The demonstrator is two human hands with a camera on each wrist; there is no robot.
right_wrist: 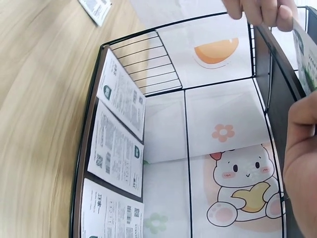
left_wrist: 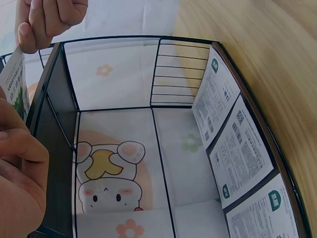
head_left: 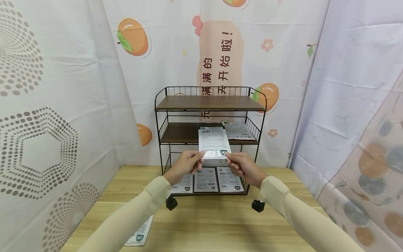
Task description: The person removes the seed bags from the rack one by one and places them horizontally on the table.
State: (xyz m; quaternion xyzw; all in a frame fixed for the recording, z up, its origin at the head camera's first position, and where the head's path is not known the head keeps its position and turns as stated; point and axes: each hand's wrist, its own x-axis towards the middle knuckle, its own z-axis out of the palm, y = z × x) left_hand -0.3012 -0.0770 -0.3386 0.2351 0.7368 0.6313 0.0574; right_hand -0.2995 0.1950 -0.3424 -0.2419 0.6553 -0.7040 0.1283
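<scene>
Between both hands a flat white printed packet (head_left: 214,141) is held at its near corners, in front of the middle shelf (head_left: 181,133) of a black wire rack. My left hand (head_left: 188,161) pinches the left corner between thumb and fingers. The right corner is pinched by my right hand (head_left: 245,167). Another white packet (head_left: 237,131) lies on the right part of that shelf. On the bottom shelf lie three similar packets side by side: a left one (head_left: 184,184), a middle one (head_left: 206,180) and a right one (head_left: 230,180).
The rack's top shelf (head_left: 211,102) is brown board with a wire rail. At the left of the wooden table (head_left: 201,224) lies one more packet (head_left: 141,232), partly covered by the left sleeve. Patterned curtains (head_left: 176,52) enclose the back and sides.
</scene>
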